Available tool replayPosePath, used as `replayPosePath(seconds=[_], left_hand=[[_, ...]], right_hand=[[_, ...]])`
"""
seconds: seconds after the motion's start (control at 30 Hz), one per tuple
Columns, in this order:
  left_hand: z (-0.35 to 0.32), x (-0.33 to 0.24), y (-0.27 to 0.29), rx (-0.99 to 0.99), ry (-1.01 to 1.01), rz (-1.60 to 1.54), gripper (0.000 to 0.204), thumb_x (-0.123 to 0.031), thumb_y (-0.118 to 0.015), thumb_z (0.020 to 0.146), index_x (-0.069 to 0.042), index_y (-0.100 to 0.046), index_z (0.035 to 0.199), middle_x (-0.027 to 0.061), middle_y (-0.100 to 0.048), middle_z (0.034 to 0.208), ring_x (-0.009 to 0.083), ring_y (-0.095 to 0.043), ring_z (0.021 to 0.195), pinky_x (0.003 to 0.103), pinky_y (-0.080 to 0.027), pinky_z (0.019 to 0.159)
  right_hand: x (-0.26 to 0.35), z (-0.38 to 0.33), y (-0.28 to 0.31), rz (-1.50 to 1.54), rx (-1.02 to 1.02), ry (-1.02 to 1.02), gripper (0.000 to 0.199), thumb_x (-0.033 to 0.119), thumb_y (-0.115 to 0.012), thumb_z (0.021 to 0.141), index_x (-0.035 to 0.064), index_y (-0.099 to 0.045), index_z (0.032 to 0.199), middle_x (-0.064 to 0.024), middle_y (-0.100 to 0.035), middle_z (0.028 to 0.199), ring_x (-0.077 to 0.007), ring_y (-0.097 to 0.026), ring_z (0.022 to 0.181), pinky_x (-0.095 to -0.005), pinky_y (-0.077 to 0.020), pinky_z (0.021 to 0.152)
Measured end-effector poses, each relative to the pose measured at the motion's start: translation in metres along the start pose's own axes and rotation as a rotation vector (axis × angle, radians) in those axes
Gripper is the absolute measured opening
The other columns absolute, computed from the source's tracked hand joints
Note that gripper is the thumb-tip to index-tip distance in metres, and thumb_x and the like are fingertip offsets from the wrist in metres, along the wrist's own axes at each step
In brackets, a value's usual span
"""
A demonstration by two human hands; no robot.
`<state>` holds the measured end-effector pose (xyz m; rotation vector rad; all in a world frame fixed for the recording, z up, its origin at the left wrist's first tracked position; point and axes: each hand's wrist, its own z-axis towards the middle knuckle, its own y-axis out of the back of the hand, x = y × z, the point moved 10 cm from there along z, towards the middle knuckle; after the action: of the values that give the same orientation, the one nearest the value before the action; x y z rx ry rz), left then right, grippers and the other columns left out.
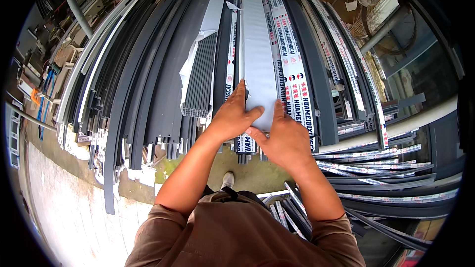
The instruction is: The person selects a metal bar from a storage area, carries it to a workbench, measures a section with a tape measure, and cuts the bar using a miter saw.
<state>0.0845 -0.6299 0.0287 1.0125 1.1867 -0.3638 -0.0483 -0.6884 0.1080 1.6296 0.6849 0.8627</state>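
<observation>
A long bundle wrapped in white sheet [261,64] runs away from me, its near end between my two hands. My left hand [231,118] grips its left edge, index finger pointing forward and thumb lying over the top. My right hand [287,138] holds the right near corner, its index finger stretched along the edge and its thumb at the near end. The remaining fingers of both hands are mostly hidden. Right beside it lies a profile with white printed film [296,76]. To the left, a bundle of dark grey ribbed profiles [200,74] shows through torn white wrapping.
Many long dark profiles [143,74] lie side by side at left, ends jutting toward me. At right, a pale round rail [396,131] crosses above more stacked profiles [396,180]. A pale slab floor [84,193] spreads lower left; my shoe [227,179] shows below.
</observation>
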Motion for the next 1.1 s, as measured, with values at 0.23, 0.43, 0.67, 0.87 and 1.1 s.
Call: replayPosePath(seconds=[0.23,0.43,0.67,0.87,1.1], left_hand=[[0.01,0.001,-0.004,-0.021,-0.012,-0.002,0.112,-0.048,-0.076,0.097,0.02,-0.02,0.166,0.0448,-0.042,0.163,0.0451,-0.047,0.156,0.041,-0.038,0.128],[0.007,0.0,0.0,-0.019,0.05,0.062,0.108,-0.049,-0.075,0.098,0.019,-0.026,0.165,0.044,-0.047,0.159,0.0472,-0.052,0.151,0.044,-0.042,0.125],[-0.023,-0.047,0.087,-0.355,-0.12,0.294,0.079,-0.034,-0.078,0.099,0.007,-0.05,0.159,0.035,-0.062,0.15,0.0464,-0.059,0.142,0.049,-0.047,0.12],[-0.036,0.017,0.131,-0.466,0.117,0.476,0.095,-0.038,-0.084,0.094,0.006,-0.039,0.166,0.0357,-0.055,0.156,0.0489,-0.056,0.144,0.049,-0.045,0.123],[-0.044,-0.009,0.101,-0.509,-0.086,0.557,0.083,-0.035,-0.085,0.094,0.005,-0.05,0.159,0.0326,-0.054,0.158,0.0476,-0.056,0.144,0.049,-0.046,0.121]], right_hand=[[-0.002,-0.002,-0.004,-0.044,-0.053,0.036,0.118,0.073,-0.076,0.09,-0.021,-0.043,0.154,-0.0346,-0.076,0.112,-0.0421,-0.081,0.095,-0.0489,-0.0647,0.081],[-0.003,-0.002,-0.009,-0.049,-0.081,0.033,0.121,0.075,-0.076,0.087,-0.0192,-0.043,0.155,-0.0328,-0.077,0.109,-0.0409,-0.081,0.09,-0.048,-0.0654,0.077],[-0.009,-0.004,-0.012,-0.064,-0.097,0.003,0.12,0.069,-0.081,0.086,-0.0164,-0.039,0.16,-0.0266,-0.077,0.11,-0.0368,-0.081,0.086,-0.0459,-0.0643,0.074],[-0.006,-0.005,-0.012,-0.073,-0.081,-0.023,0.121,0.07,-0.08,0.087,-0.0132,-0.036,0.163,-0.0261,-0.077,0.111,-0.0365,-0.08,0.086,-0.0455,-0.0639,0.075],[-0.008,-0.007,-0.013,-0.03,-0.093,-0.047,0.125,0.078,-0.074,0.087,-0.0156,-0.037,0.162,-0.0328,-0.076,0.116,-0.041,-0.08,0.095,-0.0483,-0.0647,0.081]])
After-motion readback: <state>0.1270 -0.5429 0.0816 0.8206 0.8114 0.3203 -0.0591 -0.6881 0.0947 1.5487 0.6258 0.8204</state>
